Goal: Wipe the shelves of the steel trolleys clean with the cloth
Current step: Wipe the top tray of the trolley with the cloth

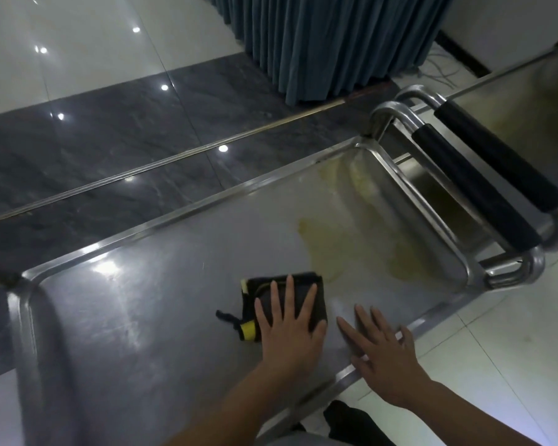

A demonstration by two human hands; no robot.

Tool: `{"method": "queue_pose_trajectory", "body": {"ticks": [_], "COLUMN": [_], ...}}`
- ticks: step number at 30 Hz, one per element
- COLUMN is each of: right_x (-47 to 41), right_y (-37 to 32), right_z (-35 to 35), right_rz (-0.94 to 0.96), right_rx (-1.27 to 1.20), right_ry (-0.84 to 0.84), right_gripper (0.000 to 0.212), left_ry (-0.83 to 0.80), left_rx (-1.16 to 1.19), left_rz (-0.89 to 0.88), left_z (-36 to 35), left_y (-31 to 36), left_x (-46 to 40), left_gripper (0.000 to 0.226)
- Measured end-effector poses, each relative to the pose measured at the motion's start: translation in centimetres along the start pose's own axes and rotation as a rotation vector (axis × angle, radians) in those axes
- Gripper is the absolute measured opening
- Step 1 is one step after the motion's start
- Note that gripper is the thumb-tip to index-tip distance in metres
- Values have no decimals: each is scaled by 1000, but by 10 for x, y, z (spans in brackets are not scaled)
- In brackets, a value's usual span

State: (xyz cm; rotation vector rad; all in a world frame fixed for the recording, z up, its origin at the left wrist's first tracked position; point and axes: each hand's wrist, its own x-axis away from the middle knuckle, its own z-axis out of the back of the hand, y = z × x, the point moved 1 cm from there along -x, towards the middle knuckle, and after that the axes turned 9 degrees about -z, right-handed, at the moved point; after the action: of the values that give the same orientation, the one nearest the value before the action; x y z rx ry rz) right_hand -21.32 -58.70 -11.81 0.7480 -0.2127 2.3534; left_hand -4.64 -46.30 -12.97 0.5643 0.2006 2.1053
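Observation:
A folded dark cloth (264,294) with yellow trim lies on the top shelf of a steel trolley (161,300). My left hand (289,329) presses flat on the cloth with its fingers straight and spread. My right hand (384,355) lies flat on the bare steel just right of the cloth, near the shelf's front rim, fingers straight. A yellowish stain (351,246) covers the shelf's right part, beyond both hands.
Two black-gripped steel handles (474,185) stand at the shelf's right end, one belonging to a second trolley (529,101) behind. A blue-grey curtain (329,40) hangs at the back. Glossy floor tiles surround the trolleys. A dark shoe (351,423) shows below the front rim.

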Motion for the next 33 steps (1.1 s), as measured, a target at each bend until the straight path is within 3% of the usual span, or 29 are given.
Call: {"method": "queue_pose_trajectory", "body": {"ticks": [4,10,17,23,29,33], "right_x": [0,-1,0,1,3,3], "right_y": [0,3,3,3,0,7], "right_z": [0,2,-1,-2,1,16], "right_rz": [6,31,48,47,29,54], "right_rx": [-4,13,-7,-33,-49,-160], "right_ry": [32,15,33,66,51,-6], "right_gripper": [69,67,62,62,65,59], "left_ry": [10,-66,91,43,54,27], "left_rx": [-50,-76,-108,-18,-7,-19], "left_rz": [-50,-73,125,305,319,247], "left_z": [-16,-12,45,104,104,85], "left_y": [11,-16,-100,-178,-179,-144], "left_x": [59,62,-15,-98,-120,-106], "left_gripper": [68,64,74,84,92,88]}}
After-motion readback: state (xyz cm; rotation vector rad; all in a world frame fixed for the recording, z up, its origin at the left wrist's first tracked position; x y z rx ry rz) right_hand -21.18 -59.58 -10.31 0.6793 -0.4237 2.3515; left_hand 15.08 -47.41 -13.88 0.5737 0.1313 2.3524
